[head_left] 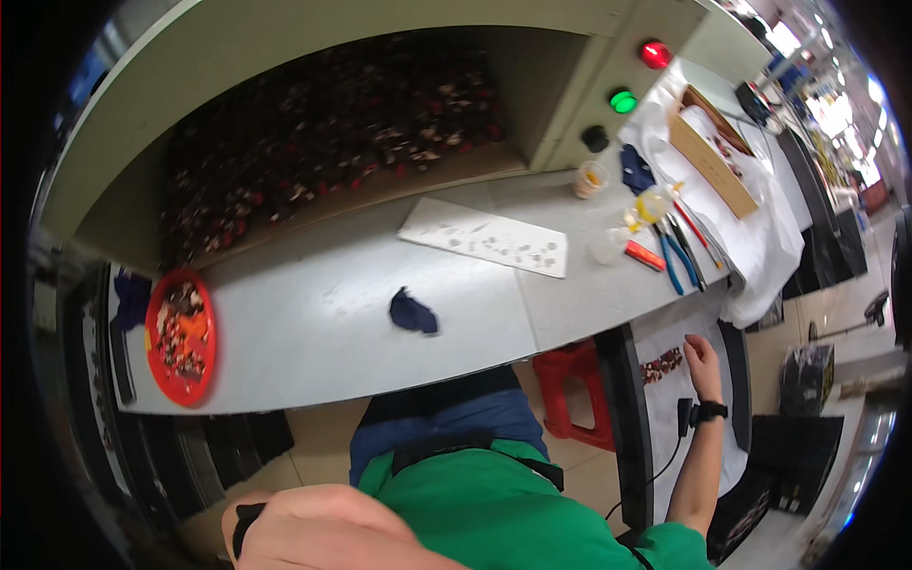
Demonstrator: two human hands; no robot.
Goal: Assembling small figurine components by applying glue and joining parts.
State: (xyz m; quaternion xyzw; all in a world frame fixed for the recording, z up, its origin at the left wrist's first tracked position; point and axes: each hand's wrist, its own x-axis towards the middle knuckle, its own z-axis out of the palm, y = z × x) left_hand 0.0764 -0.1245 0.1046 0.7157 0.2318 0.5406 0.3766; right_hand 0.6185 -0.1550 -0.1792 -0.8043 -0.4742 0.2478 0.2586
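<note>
My right hand (pixel 703 365), with a black strap and a small device at the wrist, reaches over a dark-framed tray (pixel 622 418) lined with white. Its fingers are curled together; whatever they hold, if anything, is hidden. Beside the fingertips lies a band of small dark red and pale pieces (pixel 662 366) on the lining. My left hand (pixel 332 527) looms large at the lower left, close to the camera, with a black band at its edge. Its fingers cannot be made out. A crumpled dark blue cloth (pixel 412 312) lies on the grey worktop (pixel 313 351).
A red plate (pixel 211 351) of mixed pieces stands at the left. A white spotted board (pixel 484 237) lies mid-worktop. Blue-handled pliers (pixel 676 261), a red lighter-like object (pixel 645 256) and a small cup (pixel 590 179) are at the right. A red stool (pixel 576 399) stands below.
</note>
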